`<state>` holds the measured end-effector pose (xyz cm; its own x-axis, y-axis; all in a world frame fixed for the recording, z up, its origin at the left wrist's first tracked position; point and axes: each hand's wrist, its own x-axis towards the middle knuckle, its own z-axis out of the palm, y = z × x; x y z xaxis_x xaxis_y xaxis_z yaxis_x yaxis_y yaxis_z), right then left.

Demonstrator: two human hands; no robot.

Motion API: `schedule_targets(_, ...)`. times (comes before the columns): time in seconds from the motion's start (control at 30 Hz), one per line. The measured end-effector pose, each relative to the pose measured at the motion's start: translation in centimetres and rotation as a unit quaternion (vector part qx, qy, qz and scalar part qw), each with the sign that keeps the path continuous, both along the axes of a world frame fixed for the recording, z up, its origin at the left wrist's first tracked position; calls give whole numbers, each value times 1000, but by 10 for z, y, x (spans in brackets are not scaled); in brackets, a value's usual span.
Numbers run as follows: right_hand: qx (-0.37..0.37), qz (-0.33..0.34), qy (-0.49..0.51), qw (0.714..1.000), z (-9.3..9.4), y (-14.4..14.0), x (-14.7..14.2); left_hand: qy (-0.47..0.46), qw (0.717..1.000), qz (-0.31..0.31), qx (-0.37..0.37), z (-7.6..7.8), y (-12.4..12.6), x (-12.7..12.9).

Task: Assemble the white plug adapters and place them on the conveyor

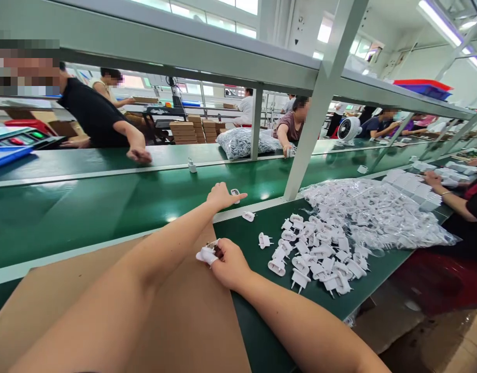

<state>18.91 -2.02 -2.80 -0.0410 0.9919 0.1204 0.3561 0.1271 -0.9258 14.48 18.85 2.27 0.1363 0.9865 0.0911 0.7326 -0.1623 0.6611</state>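
My left hand [222, 196] reaches forward to the edge of the green conveyor belt [106, 202] and touches a small white plug part [235, 192] there. My right hand [227, 261] is closed on a white plug adapter [206, 254] above the brown cardboard sheet [176, 311]. A heap of white plug adapters [320, 254] lies on the green bench right of my right hand. A single plug part [248, 215] rests by the belt's rail.
A clear bag of white parts [378, 217] lies behind the heap. Another white plug [192, 165] stands on the far belt. A grey rack post [320, 103] rises ahead. Other people work across the belt and at my right [464, 202]. A person's hand [139, 153] rests on the far lane.
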Motion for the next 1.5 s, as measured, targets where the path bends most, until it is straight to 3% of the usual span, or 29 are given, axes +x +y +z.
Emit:
schedule_targets(0.07, -1, 3, -13, 1000, 0, 0, 1, 54, 998, -15, 1, -8, 7, 4)
schedule_targets(0.17, 6, 5, -18, 1000, -1, -1, 2, 50, 998, -22, -1, -14, 12, 7)
schedule_targets(0.33, 13, 28, 21, 999, 1, 1, 6, 10, 998, -50, 24, -8, -4, -15)
schedule_targets(0.47, 38, -2, 53, 998, 9, 6, 16, -23, 995, -90, 30, 2, -47, -73)
schedule_targets(0.6, 57, -78, 66, 993, 19, 17, 30, 21, 990, -131, 40, 4, -113, -127)
schedule_targets(0.73, 34, -70, 105, 991, 24, 20, 33, -49, 981, -177, 54, -6, -173, -143)
schedule_targets(0.83, 25, -54, 108, 992, 29, 12, 30, -160, 966, -196, 52, -17, -197, -142)
schedule_targets(0.97, 79, 10, 30, 996, 39, -4, 22, -258, 942, -215, 1, -27, -200, -144)
schedule_targets(1.17, 222, 55, -170, 958, 52, -21, 13, -242, 945, -220, -1, -28, -192, -147)
schedule_targets(1.5, 277, 62, -247, 927, 47, -19, 9, -199, 948, -249, 21, -30, -190, -149)
